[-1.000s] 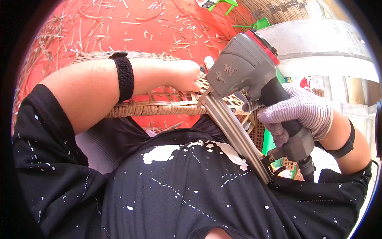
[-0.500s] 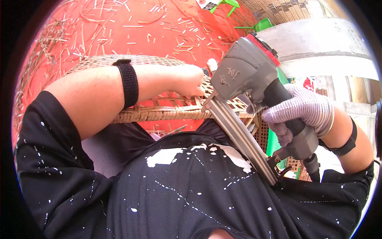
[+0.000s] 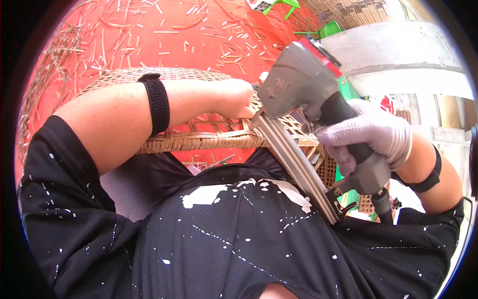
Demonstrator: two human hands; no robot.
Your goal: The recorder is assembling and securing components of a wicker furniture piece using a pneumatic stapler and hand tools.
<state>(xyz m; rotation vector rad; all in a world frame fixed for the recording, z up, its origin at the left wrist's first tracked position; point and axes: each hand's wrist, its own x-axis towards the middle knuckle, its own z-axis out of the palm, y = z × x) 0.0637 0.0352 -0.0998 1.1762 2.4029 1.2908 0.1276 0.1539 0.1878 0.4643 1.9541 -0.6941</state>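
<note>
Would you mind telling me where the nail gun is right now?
In the head view, the nail gun is right of centre, held in the gloved right hand, its nose against the wicker basket beside the bare left hand.

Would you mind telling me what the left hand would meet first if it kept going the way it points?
Probably the grey nail gun: the left hand on the woven rattan piece points right toward the tool's nose, though depth is unclear.
</note>
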